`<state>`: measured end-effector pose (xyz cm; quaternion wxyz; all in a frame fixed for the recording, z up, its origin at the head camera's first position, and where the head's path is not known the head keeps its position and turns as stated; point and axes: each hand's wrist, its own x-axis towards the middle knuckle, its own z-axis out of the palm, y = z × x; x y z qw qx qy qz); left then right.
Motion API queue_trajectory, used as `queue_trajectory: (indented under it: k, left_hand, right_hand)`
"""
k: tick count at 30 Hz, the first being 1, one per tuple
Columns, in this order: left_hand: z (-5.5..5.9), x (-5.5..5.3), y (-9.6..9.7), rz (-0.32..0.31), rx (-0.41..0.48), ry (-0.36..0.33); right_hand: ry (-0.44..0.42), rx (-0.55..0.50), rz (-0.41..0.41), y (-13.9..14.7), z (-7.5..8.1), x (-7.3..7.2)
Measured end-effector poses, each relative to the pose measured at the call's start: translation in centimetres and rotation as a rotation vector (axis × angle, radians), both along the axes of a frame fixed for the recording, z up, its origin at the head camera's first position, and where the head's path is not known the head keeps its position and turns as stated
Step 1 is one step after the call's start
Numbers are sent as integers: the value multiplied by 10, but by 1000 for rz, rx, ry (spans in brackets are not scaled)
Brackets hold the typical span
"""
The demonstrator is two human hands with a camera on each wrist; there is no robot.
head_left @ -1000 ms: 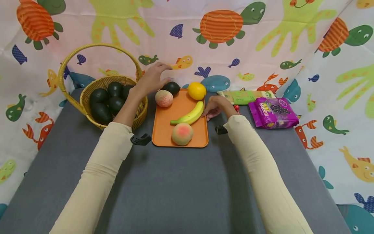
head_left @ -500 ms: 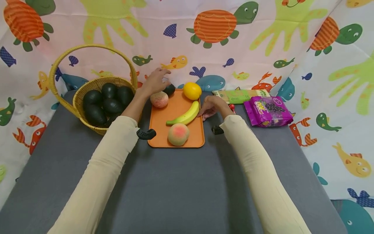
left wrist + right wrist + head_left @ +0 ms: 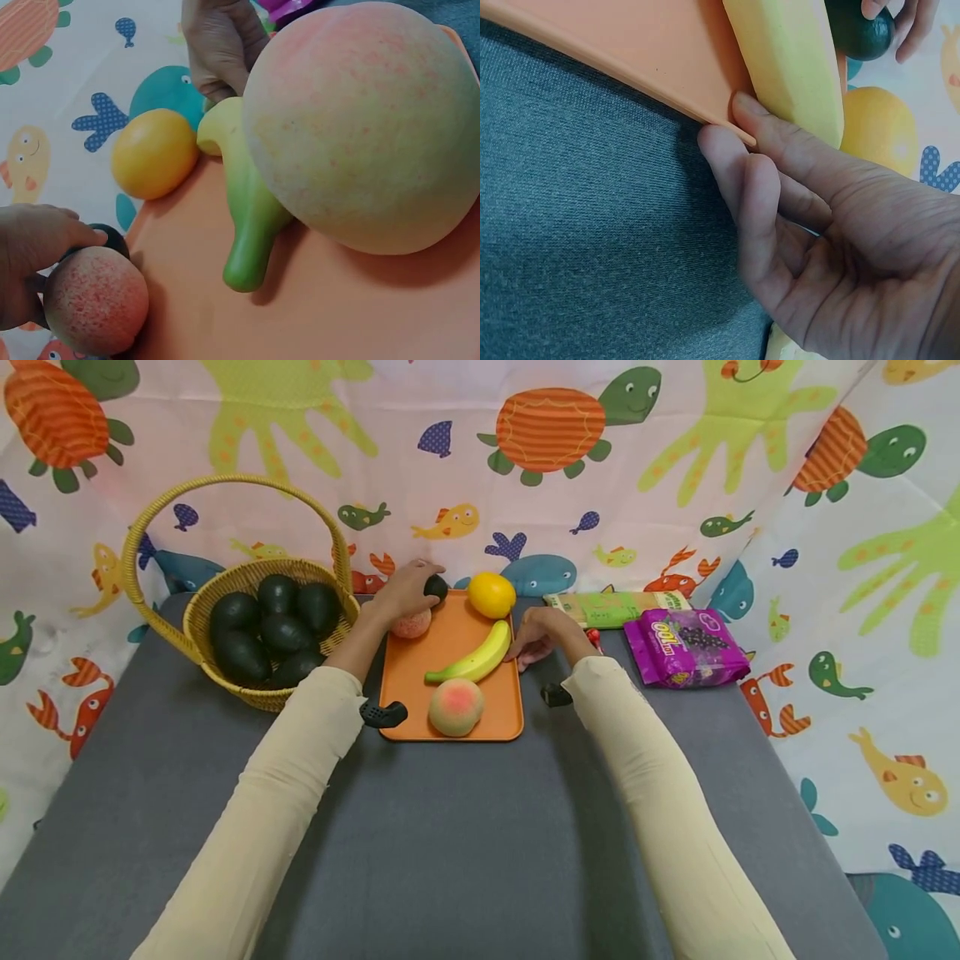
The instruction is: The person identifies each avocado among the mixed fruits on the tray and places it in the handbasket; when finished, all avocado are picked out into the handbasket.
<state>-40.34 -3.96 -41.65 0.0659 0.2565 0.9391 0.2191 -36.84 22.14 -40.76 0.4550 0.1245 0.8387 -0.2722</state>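
My left hand [image 3: 406, 591] is at the tray's far left corner, thumb and fingers around a dark avocado [image 3: 868, 31]. A speckled pinkish peach [image 3: 97, 301] sits beside the avocado, just under the hand. On its right side, the orange tray [image 3: 405, 672] has its rim pinched between the thumb and fingers of my right hand [image 3: 840, 225]. Next to that thumb lies a yellow banana [image 3: 480, 657] with a green tip. A lemon [image 3: 491, 595] rests at the far edge, and a larger blushed peach [image 3: 457, 707] at the near edge.
A wicker basket [image 3: 197, 618] with a tall handle stands at the left, holding several avocados [image 3: 240, 657]. To the right are a purple grape-print package [image 3: 686, 647], a flat green-and-yellow package [image 3: 618, 608] and a small red item [image 3: 593, 637]. A printed curtain [image 3: 405, 410] hangs behind the table.
My left hand has come down from above the far left corner onto the avocado. The right hand has stayed at the tray's rim. The head view has shifted slightly.
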Motion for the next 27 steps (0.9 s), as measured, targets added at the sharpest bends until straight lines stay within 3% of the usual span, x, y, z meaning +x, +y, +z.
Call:
queue_trajectory:
  k: [10, 16, 20, 27]
  left_hand:
    - [-4, 8, 9, 78, 39, 68]
    - [-8, 10, 11, 140, 152, 144]
    - [-1, 15, 10, 130, 208, 185]
    - [19, 30, 7, 74, 220, 208]
  right_hand:
    - [2, -31, -36, 0, -2, 2]
    - [-9, -35, -23, 2, -3, 2]
    - [-7, -24, -26, 3, -4, 0]
    - [-17, -10, -15, 3, -6, -3]
